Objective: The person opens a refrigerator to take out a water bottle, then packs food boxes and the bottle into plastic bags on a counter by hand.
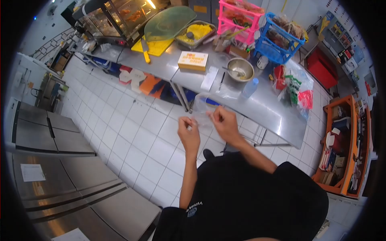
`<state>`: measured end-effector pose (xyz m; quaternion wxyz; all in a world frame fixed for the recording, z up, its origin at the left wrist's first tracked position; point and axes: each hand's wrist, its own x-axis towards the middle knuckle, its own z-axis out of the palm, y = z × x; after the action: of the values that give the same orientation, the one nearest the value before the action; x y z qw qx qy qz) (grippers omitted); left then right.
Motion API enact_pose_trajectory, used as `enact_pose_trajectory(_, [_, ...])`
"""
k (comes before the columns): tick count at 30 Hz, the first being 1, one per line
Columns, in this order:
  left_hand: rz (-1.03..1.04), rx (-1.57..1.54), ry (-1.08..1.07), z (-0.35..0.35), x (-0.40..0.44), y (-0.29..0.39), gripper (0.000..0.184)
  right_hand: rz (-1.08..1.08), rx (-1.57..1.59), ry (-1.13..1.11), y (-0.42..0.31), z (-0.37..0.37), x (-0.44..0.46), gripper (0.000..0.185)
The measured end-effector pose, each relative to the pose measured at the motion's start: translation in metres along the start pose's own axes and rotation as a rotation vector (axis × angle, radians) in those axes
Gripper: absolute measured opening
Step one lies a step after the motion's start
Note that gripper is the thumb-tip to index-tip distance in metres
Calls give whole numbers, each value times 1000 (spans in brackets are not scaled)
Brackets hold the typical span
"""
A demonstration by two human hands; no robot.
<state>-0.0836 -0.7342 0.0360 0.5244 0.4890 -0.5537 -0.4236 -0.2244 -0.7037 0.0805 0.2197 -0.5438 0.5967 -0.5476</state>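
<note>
A thin clear plastic bag hangs between my hands, in front of the metal table's near edge. My left hand pinches it on the left, fingers curled together. On the other side my right hand has its fingers closed on the bag too. Through the see-through film, part of the table edge and the tiled floor show. The bag looks limp, and I cannot make out anything inside it. Beyond my hands, a white and yellow box, a metal bowl with a spoon, and a bottle stand on the table.
The steel table runs across in front of me. On it are a knife on a yellow cutting board, a tray of yellow food, pink baskets and blue baskets. Steel cabinets stand left, an orange shelf right.
</note>
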Motion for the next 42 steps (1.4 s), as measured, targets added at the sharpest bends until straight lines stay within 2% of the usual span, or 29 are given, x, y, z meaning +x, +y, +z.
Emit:
enact_pose_trajectory(2, [8, -39, 55, -3, -2, 17, 14, 137, 47, 13, 32, 2, -8, 36])
enact_pose_trajectory(4, [16, -49, 89, -3, -7, 17, 13, 274, 182, 49, 35, 9, -9, 28])
enact_pose_trajectory(7, [-12, -242, 111, 2, -14, 16, 14, 468, 405, 34, 26, 14, -10, 13])
enact_pose_trajectory(8, [-123, -363, 86, 5, -19, 17, 15, 525, 479, 11, 23, 13, -10, 9])
enact_pose_trajectory(10, [-330, -608, 49, 11, -20, 18, 17, 496, 451, 48, 30, 14, -9, 11])
enact_pose_trajectory(13, [-327, -719, -52, 13, -27, -2, 13, 527, 513, 27, 16, 12, -3, 15])
enact_pose_trajectory(16, [-383, -1050, -226, 9, -30, -21, 19, 629, 732, -54, 5, 7, -2, 14])
enact_pose_trajectory(19, [-466, -1153, -241, 6, -29, 1, 18, 698, 949, -135, 4, 7, -4, 12])
enact_pose_trajectory(23, [-581, -1052, -276, -5, -24, 19, 23, 726, 1026, -296, 1, 2, -7, 12])
enact_pose_trajectory(26, [-588, -920, -294, -13, -15, 25, 23, 717, 1025, -313, -11, 1, -8, 10])
enact_pose_trajectory(28, [-555, -854, -262, -17, -10, 15, 21, 650, 982, -366, -2, -2, -11, 12])
enact_pose_trajectory(32, [-550, -905, -32, -5, -9, 57, 9, 522, 644, -414, 3, -9, -8, 23])
enact_pose_trajectory(34, [-563, -897, 49, 1, -9, 63, 9, 481, 625, -434, 0, -13, -8, 25])
enact_pose_trajectory(35, [-512, -862, -24, 0, -11, 60, 10, 468, 615, -440, -1, -14, -10, 27])
enact_pose_trajectory(37, [-419, -790, -171, -1, -21, 42, 11, 402, 522, -230, 6, -7, -7, 32])
enact_pose_trajectory(38, [-348, -591, -209, 3, -29, 29, 10, 369, 474, -125, 8, -3, -7, 35])
enact_pose_trajectory(41, [-203, -390, -162, 9, -36, 21, 20, 258, 117, 54, -6, 8, -9, 42])
enact_pose_trajectory(42, [-87, -212, -119, 9, -37, 21, 28, 256, 102, 77, -7, 13, -11, 44])
